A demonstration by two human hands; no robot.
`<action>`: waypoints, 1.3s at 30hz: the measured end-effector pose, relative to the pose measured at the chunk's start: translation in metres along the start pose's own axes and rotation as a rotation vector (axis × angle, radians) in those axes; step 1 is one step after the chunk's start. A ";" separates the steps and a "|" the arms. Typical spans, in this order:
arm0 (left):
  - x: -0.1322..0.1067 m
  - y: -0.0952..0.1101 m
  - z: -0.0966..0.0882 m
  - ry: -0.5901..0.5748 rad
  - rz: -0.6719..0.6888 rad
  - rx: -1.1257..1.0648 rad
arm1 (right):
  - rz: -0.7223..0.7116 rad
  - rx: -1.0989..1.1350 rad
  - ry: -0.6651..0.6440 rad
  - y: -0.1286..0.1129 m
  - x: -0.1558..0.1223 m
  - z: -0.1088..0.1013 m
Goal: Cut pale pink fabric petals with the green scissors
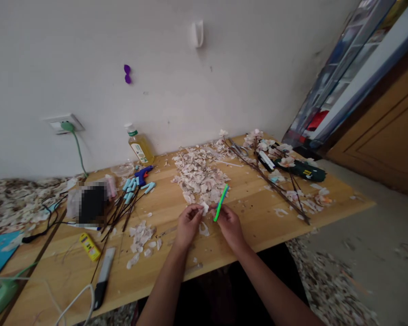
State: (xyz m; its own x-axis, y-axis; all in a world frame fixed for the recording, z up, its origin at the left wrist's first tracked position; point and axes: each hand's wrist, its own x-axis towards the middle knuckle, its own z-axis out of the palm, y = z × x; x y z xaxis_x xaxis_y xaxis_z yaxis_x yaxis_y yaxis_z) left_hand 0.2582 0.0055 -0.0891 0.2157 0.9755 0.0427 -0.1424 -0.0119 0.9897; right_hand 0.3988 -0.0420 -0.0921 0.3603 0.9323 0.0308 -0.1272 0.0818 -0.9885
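Observation:
My left hand (190, 221) is closed, its thumb and finger pinching a small white petal-like piece (204, 207). Beside it, my right hand (228, 224) grips a thin bright green tool (220, 203) that slants upward; its exact kind does not show. The fingertips of both hands are close together at the white piece. Just beyond them spreads a heap of pale, shell-like flakes (199, 174). One loose flake (204, 229) lies on the wood below my fingers, and a smaller pile of flakes (141, 236) rests to the left.
The wooden table (265, 226) bears flowered branches (275, 183) at right, a blue glue gun (143, 175), light-blue sticks (131, 188), a bottle of yellow liquid (140, 147), a yellow box (89, 246) and a utility knife (104, 276). A white cable (76, 296) crosses the front left.

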 end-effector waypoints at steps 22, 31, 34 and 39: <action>0.003 0.005 -0.005 0.296 -0.024 -0.332 | -0.185 -0.825 -0.213 0.001 -0.013 0.007; 0.007 0.002 -0.005 0.306 -0.039 -0.404 | -0.205 -0.857 -0.227 0.000 -0.012 0.008; 0.008 0.003 -0.004 0.301 -0.065 -0.474 | -0.209 -0.855 -0.231 -0.001 -0.013 0.008; 0.008 0.005 -0.001 0.294 -0.113 -0.524 | -0.203 -0.850 -0.249 -0.004 -0.013 0.008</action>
State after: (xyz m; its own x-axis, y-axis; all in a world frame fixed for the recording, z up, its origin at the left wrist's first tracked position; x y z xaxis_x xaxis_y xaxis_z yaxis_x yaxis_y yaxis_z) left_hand 0.2580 0.0133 -0.0836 -0.0083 0.9851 -0.1717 -0.6064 0.1315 0.7842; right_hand 0.3876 -0.0520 -0.0872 0.0789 0.9855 0.1503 0.6773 0.0576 -0.7335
